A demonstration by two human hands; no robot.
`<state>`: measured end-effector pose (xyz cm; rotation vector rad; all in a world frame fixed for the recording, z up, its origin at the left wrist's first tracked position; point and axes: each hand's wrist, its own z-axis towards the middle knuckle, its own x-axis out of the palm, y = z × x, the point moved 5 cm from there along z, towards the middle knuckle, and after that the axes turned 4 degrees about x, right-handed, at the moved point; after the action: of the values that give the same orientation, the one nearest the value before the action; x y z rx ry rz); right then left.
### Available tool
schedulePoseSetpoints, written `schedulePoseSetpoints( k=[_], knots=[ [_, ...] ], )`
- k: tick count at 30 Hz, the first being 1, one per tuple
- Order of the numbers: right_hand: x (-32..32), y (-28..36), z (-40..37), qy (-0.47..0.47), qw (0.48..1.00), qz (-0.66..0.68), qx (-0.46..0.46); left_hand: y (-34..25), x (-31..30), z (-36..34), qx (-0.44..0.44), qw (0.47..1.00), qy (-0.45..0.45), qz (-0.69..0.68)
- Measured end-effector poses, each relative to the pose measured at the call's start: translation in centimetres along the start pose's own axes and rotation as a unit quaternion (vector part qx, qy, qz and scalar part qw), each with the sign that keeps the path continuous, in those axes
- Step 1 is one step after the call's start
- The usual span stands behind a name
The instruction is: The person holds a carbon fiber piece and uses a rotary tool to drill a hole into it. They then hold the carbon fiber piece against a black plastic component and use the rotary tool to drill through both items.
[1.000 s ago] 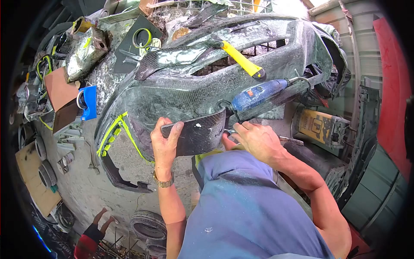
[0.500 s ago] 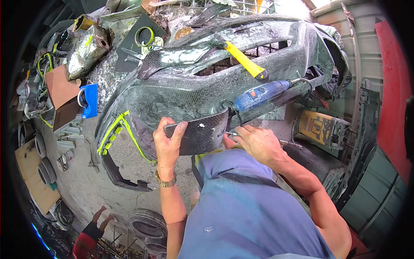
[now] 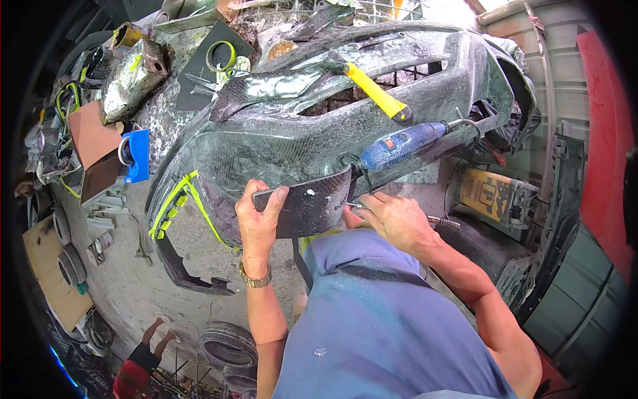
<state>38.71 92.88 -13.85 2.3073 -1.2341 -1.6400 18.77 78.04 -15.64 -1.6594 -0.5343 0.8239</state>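
My left hand [image 3: 259, 216] grips the left end of a dark, curved carbon-fibre panel [image 3: 309, 211], thumb on its upper face. My right hand [image 3: 399, 223] is closed around the slim handpiece of a flexible shaft [image 3: 444, 221]. The handpiece tip is at the panel's right edge; whether it touches cannot be made out. Just beyond lies a blue rotary tool [image 3: 404, 146] on a large dusty carbon-fibre car bumper [image 3: 266, 156]. A yellow utility knife [image 3: 375, 92] rests higher up on the bumper.
Scissors [image 3: 203, 83] and a green tape roll [image 3: 220, 56] lie at the back left, near a blue tape dispenser [image 3: 138, 156]. A yellow-black box [image 3: 488, 193] stands at right. Tyres [image 3: 229, 346] and another person's legs [image 3: 158, 332] show at lower left.
The flexible shaft behind my right hand has shifted slightly up and left. My left hand and the panel keep nearly the same place.
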Motion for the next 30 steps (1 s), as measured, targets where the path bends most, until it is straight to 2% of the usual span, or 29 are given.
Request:
schedulePoseSetpoints(
  k=[5,30],
  knots=[
    [-0.11,-0.05,0.00,0.016,1.000,0.013,0.023,0.06,0.04,-0.01,-0.007,1.000,0.003,-0.006],
    [0.53,-0.18,-0.38,-0.001,0.999,0.031,0.022,0.43,0.07,0.12,0.002,1.000,0.004,-0.014]
  ],
)
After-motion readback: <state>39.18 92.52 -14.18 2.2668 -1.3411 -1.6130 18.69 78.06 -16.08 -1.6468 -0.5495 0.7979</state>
